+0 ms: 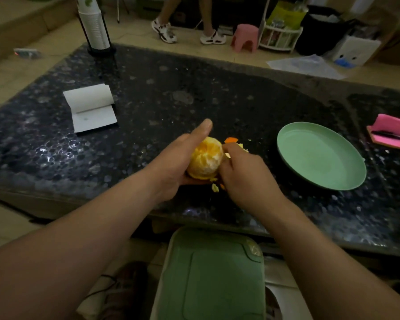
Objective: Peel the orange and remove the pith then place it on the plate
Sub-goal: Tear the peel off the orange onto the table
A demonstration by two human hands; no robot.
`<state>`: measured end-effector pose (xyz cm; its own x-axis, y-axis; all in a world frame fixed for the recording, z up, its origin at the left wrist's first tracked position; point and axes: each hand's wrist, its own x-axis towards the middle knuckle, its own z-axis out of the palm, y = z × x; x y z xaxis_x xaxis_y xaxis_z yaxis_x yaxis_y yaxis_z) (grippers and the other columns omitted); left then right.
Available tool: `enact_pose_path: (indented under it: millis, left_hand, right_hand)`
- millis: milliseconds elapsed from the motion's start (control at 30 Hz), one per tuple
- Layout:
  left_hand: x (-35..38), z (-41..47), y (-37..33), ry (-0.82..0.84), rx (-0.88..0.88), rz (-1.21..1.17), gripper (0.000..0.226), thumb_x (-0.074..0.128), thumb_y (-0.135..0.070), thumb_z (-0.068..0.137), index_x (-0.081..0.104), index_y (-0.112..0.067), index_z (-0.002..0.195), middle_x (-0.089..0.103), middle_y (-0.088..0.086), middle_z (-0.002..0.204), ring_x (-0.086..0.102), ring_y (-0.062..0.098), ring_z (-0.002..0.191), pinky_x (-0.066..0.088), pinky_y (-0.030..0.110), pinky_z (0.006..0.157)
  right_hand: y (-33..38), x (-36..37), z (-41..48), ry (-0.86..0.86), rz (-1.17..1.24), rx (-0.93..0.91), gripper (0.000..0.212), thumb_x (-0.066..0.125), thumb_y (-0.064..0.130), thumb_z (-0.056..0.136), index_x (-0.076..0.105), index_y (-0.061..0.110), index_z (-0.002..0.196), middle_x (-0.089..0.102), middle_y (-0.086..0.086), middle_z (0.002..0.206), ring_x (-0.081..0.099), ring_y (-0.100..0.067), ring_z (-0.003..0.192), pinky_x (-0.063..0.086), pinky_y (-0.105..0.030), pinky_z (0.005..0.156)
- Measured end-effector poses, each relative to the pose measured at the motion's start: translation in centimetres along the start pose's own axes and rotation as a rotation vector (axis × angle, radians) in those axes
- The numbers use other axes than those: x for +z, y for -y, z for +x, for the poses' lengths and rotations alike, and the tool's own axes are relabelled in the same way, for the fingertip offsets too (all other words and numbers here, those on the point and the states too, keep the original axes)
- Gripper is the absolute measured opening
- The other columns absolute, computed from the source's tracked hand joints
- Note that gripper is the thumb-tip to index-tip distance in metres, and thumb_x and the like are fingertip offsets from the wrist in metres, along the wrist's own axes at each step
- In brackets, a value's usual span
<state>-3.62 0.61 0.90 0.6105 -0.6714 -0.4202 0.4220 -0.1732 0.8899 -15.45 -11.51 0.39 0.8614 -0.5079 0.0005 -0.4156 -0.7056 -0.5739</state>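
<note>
Surface [194, 88]: dark speckled stone, on which everything below but the bin and the two hands is carried.
Green bin [213, 273]: seen below the near edge, lid closed, between the two forearms.
Plate [321, 155]: green, set to the right of the hands and well apart from them; nothing is lying on it.
Paper roll [90, 107]: white, partly unrolled, at far left.
Left hand [178, 162]: the orange is cradled from below and from the left; the thumb is stretched up along its far side.
Right hand [245, 172]: the fingers are curled narrow against the orange's right flank, seemingly pinching at pith.
Orange [206, 158]: held just above the surface near its front edge; most of the peel is off and pale pith is seen across the segments.
Peel scraps [231, 140]: scattered just beyond and beneath the hands.
Risk: segments may be torn or squeezed if the pith is pulled too hard, and juice would be spilled; the fruit may be dropped if the left hand's hold is loosened during a pull.
Hidden: the right fingertips and whatever is pinched are covered by the knuckles; the orange's underside is masked by the left palm, so remaining peel there cannot be judged; dim light blurs fine pith detail.
</note>
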Motion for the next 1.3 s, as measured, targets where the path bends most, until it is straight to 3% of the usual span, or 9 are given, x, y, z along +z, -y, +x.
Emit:
enact_pose_path:
  millis: [67,200,300,400,533,667,867,1000,1300]
  left_hand:
    - [0.0,-0.1,0.0,-0.02,-0.048,-0.007,0.063,0.076,-0.066,0.086,0.069,-0.019,0.128,0.079,0.008,0.117,0.078,0.026,0.105,0.064,0.053,0.089]
    - [-0.2,-0.1,-0.1,-0.055,-0.074,-0.076,0.049,0.079,-0.052,0.088,0.072,-0.019,0.124,0.08,0.009,0.115,0.08,0.024,0.095,0.066,0.044,0.077]
    - [-0.2,0.1,0.0,-0.059,-0.08,-0.063,0.048,0.077,-0.05,0.09,0.071,-0.02,0.127,0.078,0.01,0.12,0.079,0.025,0.097,0.066,0.048,0.083]
    - [-0.1,0.0,-0.1,-0.002,-0.138,-0.018,0.049,0.076,-0.051,0.091,0.07,-0.019,0.128,0.078,0.011,0.119,0.079,0.028,0.102,0.064,0.057,0.088]
    - [-0.6,-0.2,-0.4,0.014,-0.158,0.025,0.044,0.078,-0.051,0.09,0.076,-0.018,0.12,0.082,0.008,0.108,0.08,0.025,0.098,0.066,0.052,0.086]
    - [-0.8,0.1,0.1,0.016,-0.116,0.04,0.041,0.076,-0.042,0.093,0.074,-0.016,0.124,0.079,0.012,0.117,0.078,0.028,0.101,0.066,0.047,0.082]
    - [-0.4,0.2,0.6,-0.002,-0.047,-0.029,0.035,0.074,-0.04,0.095,0.073,-0.018,0.123,0.078,0.01,0.115,0.075,0.026,0.1,0.065,0.052,0.089]
    - [-0.6,0.4,0.7,-0.006,-0.031,-0.046,0.034,0.075,-0.038,0.096,0.072,-0.018,0.123,0.077,0.009,0.113,0.076,0.025,0.098,0.065,0.047,0.084]
    - [-0.5,0.1,1.0,-0.006,0.0,-0.053,0.032,0.073,-0.037,0.097,0.071,-0.018,0.124,0.078,0.011,0.118,0.075,0.028,0.103,0.061,0.057,0.095]
  right_hand:
    - [0.2,0.1,-0.4,-0.009,-0.052,-0.049,0.022,0.044,0.033,0.109,0.059,0.024,0.122,0.061,0.01,0.08,0.058,-0.011,0.069,0.039,-0.033,0.055]
    - [0.7,-0.4,-0.4,0.064,0.124,-0.002,0.034,0.053,0.039,0.107,0.06,0.033,0.139,0.069,0.013,0.093,0.066,-0.005,0.076,0.049,-0.029,0.062]
    - [0.6,-0.7,0.0,0.08,0.19,0.027,0.036,0.057,0.034,0.104,0.063,0.032,0.14,0.071,0.012,0.095,0.067,-0.006,0.08,0.052,-0.027,0.064]
    - [0.5,-0.4,-0.2,0.007,0.093,-0.016,0.039,0.057,0.03,0.102,0.061,0.032,0.141,0.07,0.011,0.094,0.063,-0.004,0.077,0.042,-0.024,0.06]
    - [0.8,-0.2,-0.7,0.016,-0.053,-0.112,0.048,0.058,0.032,0.101,0.052,0.032,0.149,0.072,0.009,0.107,0.066,-0.01,0.087,0.054,-0.033,0.071]
    - [0.9,-0.2,-0.7,0.037,0.001,-0.131,0.045,0.06,0.031,0.099,0.054,0.031,0.143,0.068,0.012,0.098,0.063,-0.004,0.08,0.053,-0.029,0.067]
    - [0.6,0.2,-0.5,-0.06,0.042,-0.139,0.04,0.055,0.023,0.099,0.06,0.026,0.139,0.07,0.005,0.098,0.064,-0.013,0.081,0.054,-0.036,0.07]
    - [0.4,0.5,-0.3,-0.047,0.077,-0.134,0.043,0.054,0.022,0.101,0.059,0.027,0.143,0.07,0.006,0.098,0.065,-0.012,0.082,0.054,-0.035,0.07]
    - [0.2,0.7,-0.1,-0.064,0.1,-0.137,0.039,0.054,0.017,0.1,0.061,0.026,0.137,0.07,0.006,0.099,0.064,-0.012,0.082,0.052,-0.034,0.07]
